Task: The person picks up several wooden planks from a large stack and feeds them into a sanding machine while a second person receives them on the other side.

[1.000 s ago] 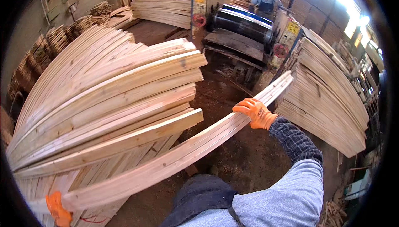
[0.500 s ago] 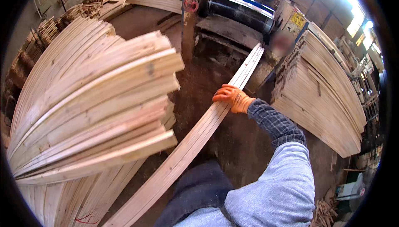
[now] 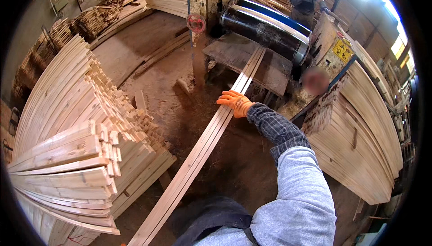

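Lying side by side, the long, pale, straight-grained boards (image 3: 192, 165) rest their far ends on a worn metal bed (image 3: 225, 50), near a glossy black roller (image 3: 261, 30). The orange-gloved right hand (image 3: 235, 103) grasps them from above — probably keeping them bundled and aligned — while only a sliver of the left hand (image 3: 123, 244) shows, its grip impossible to tell.

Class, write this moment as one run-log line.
right hand: holding wooden strips from above | far ends: over machine bed by black roller | left hand: sliver at lower edge, grip unclear | co-worker: beyond roller
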Action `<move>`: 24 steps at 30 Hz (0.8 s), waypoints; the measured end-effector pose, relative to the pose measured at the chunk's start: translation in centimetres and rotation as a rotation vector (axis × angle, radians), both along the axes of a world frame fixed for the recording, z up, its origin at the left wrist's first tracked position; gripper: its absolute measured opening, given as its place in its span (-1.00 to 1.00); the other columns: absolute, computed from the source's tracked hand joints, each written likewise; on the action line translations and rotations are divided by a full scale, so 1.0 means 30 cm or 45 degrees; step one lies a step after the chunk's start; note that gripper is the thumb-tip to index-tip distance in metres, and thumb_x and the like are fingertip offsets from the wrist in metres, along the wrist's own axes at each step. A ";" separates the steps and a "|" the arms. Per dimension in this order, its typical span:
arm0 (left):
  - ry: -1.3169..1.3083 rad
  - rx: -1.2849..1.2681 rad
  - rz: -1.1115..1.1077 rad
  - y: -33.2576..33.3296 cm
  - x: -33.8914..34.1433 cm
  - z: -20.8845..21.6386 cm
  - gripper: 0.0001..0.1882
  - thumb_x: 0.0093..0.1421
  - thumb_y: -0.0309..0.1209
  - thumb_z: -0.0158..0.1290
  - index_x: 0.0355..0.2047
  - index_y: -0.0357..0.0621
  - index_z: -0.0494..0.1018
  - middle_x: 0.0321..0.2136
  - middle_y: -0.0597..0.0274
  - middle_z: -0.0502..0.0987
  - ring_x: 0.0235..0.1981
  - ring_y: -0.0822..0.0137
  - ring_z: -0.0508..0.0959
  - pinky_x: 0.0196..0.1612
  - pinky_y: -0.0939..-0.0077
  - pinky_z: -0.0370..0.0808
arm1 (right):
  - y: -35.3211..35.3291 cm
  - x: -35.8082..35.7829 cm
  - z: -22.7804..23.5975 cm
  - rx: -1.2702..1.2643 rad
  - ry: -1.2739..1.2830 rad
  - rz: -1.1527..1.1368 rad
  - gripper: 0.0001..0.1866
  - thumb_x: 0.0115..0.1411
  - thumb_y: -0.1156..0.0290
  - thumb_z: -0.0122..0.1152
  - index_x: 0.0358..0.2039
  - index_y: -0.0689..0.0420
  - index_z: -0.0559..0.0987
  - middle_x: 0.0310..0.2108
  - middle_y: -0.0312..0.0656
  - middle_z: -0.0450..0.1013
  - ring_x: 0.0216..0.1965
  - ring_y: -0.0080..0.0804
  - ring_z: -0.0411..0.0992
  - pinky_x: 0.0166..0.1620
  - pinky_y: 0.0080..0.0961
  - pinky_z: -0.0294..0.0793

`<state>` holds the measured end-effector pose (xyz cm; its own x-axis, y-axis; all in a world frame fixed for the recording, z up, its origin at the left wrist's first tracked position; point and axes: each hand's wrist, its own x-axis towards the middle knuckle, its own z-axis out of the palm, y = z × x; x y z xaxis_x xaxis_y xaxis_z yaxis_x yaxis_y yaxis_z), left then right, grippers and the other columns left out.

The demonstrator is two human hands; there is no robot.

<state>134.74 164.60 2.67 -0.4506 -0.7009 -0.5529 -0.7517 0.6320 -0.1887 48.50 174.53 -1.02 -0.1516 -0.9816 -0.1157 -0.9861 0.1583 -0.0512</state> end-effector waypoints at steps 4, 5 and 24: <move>0.273 -0.039 0.002 0.078 -0.333 -0.126 -0.32 -0.02 -0.13 0.29 0.13 -0.06 0.46 0.00 -0.06 0.53 0.11 -0.02 0.48 0.15 0.00 0.48 | -0.027 0.047 -0.050 -0.178 -0.082 0.293 -0.06 -0.17 0.55 0.40 0.33 -0.05 0.38 0.29 -0.09 0.38 0.40 -0.11 0.22 0.49 -0.14 0.09; 0.345 -0.074 0.052 0.103 -0.492 -0.120 -0.30 -0.06 -0.13 0.33 0.11 -0.05 0.46 -0.04 -0.04 0.54 0.08 -0.03 0.49 0.14 -0.01 0.48 | -0.037 0.086 -0.057 -0.242 -0.081 0.410 -0.04 -0.20 0.55 0.40 0.33 -0.04 0.38 0.24 -0.08 0.42 0.34 -0.09 0.30 0.46 -0.14 0.17; 1.158 -0.128 -0.021 0.103 -1.345 -0.212 -0.14 -0.25 -0.22 0.39 0.11 -0.25 0.40 -0.19 -0.17 0.56 -0.11 -0.22 0.55 -0.01 -0.06 0.45 | -0.168 0.623 -0.133 -0.005 -0.382 0.853 -0.15 -0.19 0.42 0.47 0.23 0.00 0.44 -0.05 -0.11 0.57 0.03 -0.09 0.53 0.09 -0.19 0.49</move>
<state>94.40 167.69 -3.68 -0.6929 -0.7162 0.0830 -0.6286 0.6565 0.4171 67.18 169.50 -5.02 0.5187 -0.8532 -0.0542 -0.8147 -0.4741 -0.3338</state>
